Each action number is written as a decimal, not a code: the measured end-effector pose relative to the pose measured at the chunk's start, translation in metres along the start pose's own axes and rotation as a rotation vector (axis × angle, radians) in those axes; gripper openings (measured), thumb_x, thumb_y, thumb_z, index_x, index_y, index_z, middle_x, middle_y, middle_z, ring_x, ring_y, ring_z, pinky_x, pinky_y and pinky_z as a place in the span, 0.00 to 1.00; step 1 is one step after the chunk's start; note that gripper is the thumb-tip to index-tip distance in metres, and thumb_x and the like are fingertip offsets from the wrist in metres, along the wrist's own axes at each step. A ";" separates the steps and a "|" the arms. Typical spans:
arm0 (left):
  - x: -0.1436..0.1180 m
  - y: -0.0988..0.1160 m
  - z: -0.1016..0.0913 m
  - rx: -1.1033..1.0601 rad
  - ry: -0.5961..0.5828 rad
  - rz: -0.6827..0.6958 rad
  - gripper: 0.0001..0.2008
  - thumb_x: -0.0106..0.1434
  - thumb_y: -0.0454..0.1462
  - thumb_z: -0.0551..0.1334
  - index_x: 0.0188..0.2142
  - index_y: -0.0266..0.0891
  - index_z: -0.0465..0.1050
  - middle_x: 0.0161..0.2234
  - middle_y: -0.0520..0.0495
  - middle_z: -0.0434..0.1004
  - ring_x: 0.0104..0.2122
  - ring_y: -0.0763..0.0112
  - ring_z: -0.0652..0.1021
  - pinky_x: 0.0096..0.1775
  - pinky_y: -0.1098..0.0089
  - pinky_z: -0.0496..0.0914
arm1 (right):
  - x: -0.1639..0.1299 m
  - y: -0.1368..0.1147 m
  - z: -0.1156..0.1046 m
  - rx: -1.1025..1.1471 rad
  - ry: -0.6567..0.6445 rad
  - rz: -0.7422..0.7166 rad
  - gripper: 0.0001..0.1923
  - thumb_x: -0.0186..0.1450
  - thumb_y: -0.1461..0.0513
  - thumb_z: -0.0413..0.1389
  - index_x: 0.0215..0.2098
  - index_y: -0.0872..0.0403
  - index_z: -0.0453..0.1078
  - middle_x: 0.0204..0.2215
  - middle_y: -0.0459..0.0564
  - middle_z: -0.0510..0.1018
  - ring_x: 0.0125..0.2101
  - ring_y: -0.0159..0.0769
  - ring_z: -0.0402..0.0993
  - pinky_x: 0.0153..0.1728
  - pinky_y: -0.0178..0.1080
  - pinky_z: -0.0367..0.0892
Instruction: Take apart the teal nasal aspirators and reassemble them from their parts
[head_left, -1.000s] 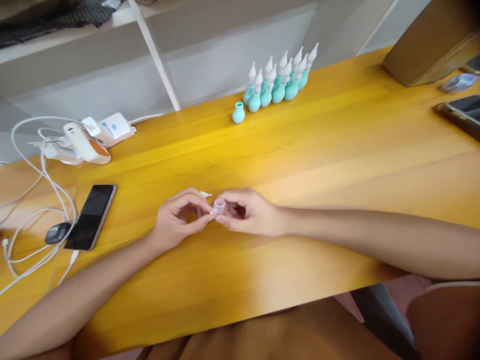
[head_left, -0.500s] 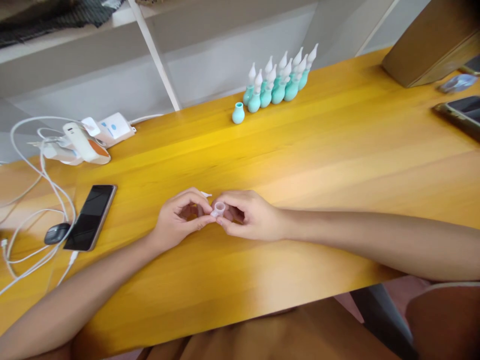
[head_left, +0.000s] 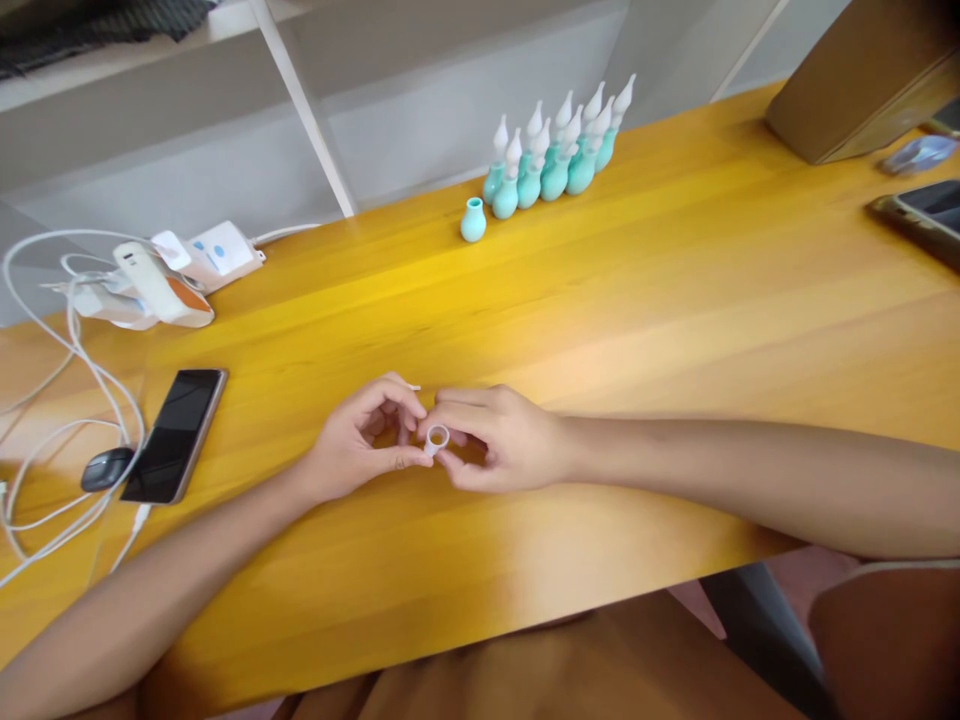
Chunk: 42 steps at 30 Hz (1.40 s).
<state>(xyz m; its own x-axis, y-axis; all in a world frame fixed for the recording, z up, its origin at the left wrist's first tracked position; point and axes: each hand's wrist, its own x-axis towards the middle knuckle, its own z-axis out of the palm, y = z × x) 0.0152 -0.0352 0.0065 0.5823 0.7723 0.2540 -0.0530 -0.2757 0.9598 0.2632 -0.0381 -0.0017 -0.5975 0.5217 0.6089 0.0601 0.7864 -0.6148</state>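
Observation:
My right hand pinches a small translucent ring-shaped cap between thumb and forefinger, its opening turned up toward me. My left hand touches the same cap from the left with thumb and forefinger. A thin white tip pokes out behind my left fingers. Both hands hover just over the yellow wooden table near its middle. At the back stands a cluster of several teal bulbs with white nozzles, and one teal bulb without a nozzle stands apart to their left.
A black phone and a dark mouse lie at the left among white cables. A white power strip with chargers sits at the back left. A brown box, another phone and a small clear item are at the right.
Both hands sank slightly toward me, and the cap has been tilted so its open end now faces up. Nothing else on the table moved.

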 end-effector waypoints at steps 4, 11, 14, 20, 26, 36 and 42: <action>0.000 0.002 0.001 0.032 0.004 -0.009 0.19 0.61 0.32 0.81 0.48 0.42 0.78 0.39 0.50 0.74 0.35 0.74 0.77 0.36 0.74 0.76 | 0.000 0.001 -0.001 -0.009 -0.011 -0.008 0.06 0.69 0.66 0.58 0.44 0.54 0.75 0.35 0.45 0.79 0.29 0.26 0.69 0.32 0.30 0.66; 0.001 0.002 0.001 0.042 0.003 0.006 0.19 0.61 0.33 0.82 0.46 0.41 0.78 0.39 0.50 0.74 0.34 0.75 0.77 0.36 0.74 0.76 | 0.000 0.002 -0.003 0.029 -0.042 -0.016 0.05 0.68 0.66 0.59 0.43 0.55 0.75 0.36 0.46 0.79 0.28 0.25 0.68 0.32 0.30 0.64; 0.000 0.002 0.001 0.039 -0.010 0.008 0.19 0.61 0.32 0.82 0.46 0.41 0.77 0.39 0.50 0.74 0.34 0.75 0.78 0.35 0.75 0.76 | 0.000 0.003 -0.004 0.021 -0.054 -0.036 0.05 0.69 0.66 0.59 0.43 0.55 0.76 0.37 0.46 0.80 0.29 0.25 0.68 0.31 0.29 0.64; 0.001 0.004 0.002 0.025 -0.044 0.001 0.19 0.61 0.32 0.81 0.45 0.41 0.77 0.40 0.51 0.74 0.32 0.76 0.78 0.34 0.75 0.77 | -0.002 0.003 -0.002 -0.040 -0.055 -0.062 0.05 0.69 0.65 0.59 0.43 0.54 0.75 0.38 0.46 0.81 0.28 0.25 0.69 0.30 0.30 0.64; 0.002 0.004 0.003 -0.002 -0.043 0.024 0.21 0.61 0.30 0.81 0.48 0.42 0.77 0.41 0.50 0.73 0.33 0.77 0.77 0.32 0.77 0.77 | -0.001 0.002 0.000 -0.041 -0.022 -0.057 0.04 0.70 0.65 0.59 0.44 0.54 0.74 0.37 0.45 0.82 0.27 0.24 0.69 0.30 0.30 0.65; -0.001 0.006 0.003 0.056 -0.044 0.035 0.20 0.63 0.31 0.79 0.50 0.43 0.76 0.42 0.50 0.73 0.33 0.76 0.76 0.32 0.77 0.77 | -0.001 0.002 0.000 -0.127 -0.001 -0.100 0.05 0.71 0.64 0.59 0.45 0.53 0.72 0.39 0.45 0.83 0.29 0.25 0.72 0.29 0.31 0.64; -0.006 0.004 0.004 0.254 0.033 0.142 0.27 0.59 0.34 0.83 0.52 0.44 0.75 0.42 0.49 0.76 0.36 0.72 0.78 0.39 0.71 0.77 | 0.002 0.002 -0.006 0.070 -0.039 -0.072 0.08 0.74 0.64 0.59 0.52 0.54 0.72 0.40 0.49 0.82 0.31 0.26 0.73 0.34 0.30 0.70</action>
<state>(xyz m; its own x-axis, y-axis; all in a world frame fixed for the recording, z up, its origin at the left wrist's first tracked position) 0.0145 -0.0434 0.0087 0.5564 0.7329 0.3915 0.0752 -0.5137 0.8547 0.2668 -0.0341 0.0011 -0.6288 0.4505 0.6338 -0.0391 0.7957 -0.6044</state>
